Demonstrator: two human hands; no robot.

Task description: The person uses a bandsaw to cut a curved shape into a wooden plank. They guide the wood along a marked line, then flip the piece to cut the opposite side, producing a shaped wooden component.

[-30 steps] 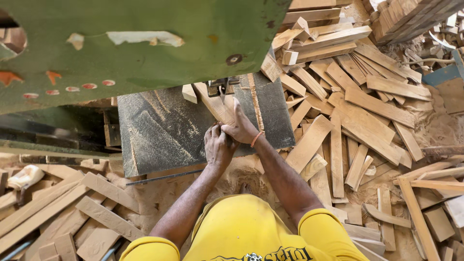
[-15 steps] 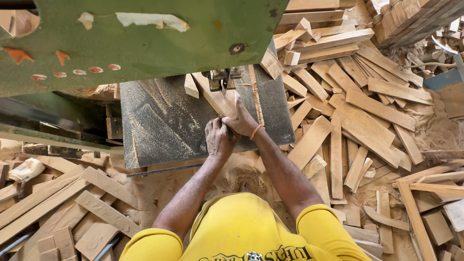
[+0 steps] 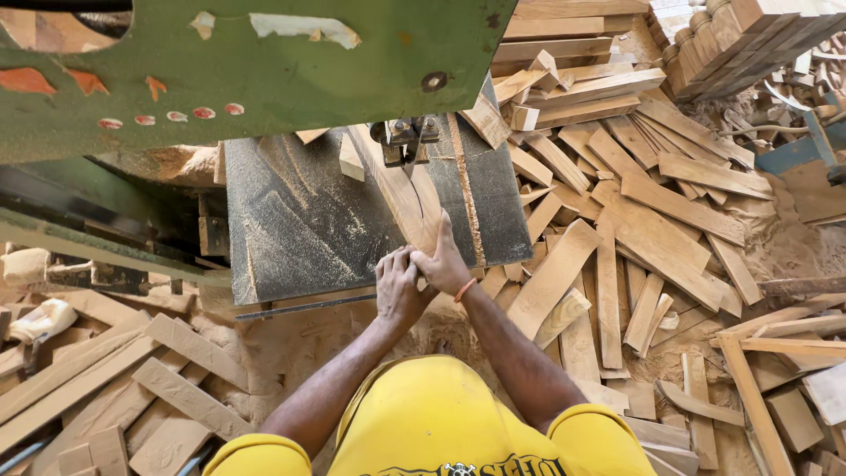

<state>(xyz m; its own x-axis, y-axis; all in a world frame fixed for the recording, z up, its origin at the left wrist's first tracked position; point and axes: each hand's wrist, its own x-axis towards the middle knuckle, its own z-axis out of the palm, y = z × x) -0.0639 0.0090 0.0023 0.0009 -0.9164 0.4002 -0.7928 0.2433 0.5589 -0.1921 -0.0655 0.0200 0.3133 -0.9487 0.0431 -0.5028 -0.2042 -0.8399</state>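
Note:
A long wooden piece [image 3: 398, 181] lies on the dark, sawdust-covered saw table [image 3: 300, 220], running toward the blade guide [image 3: 405, 137] under the green machine housing [image 3: 264, 62]. My left hand [image 3: 398, 286] grips the near end of the piece with its fingers curled. My right hand [image 3: 443, 258] presses flat on the same end, fingers pointing toward the blade; an orange band circles that wrist. A small wood offcut [image 3: 351, 159] sits on the table to the left of the piece.
Several cut wooden planks [image 3: 634, 211] lie heaped on the sawdust floor to the right. More planks [image 3: 115, 379] lie at the lower left. Stacked shaped pieces [image 3: 731, 35] sit at the top right. I wear a yellow shirt [image 3: 441, 423].
Both hands have stayed on the near end of the wooden piece. The view has shifted slightly, and the hands sit a little lower in frame.

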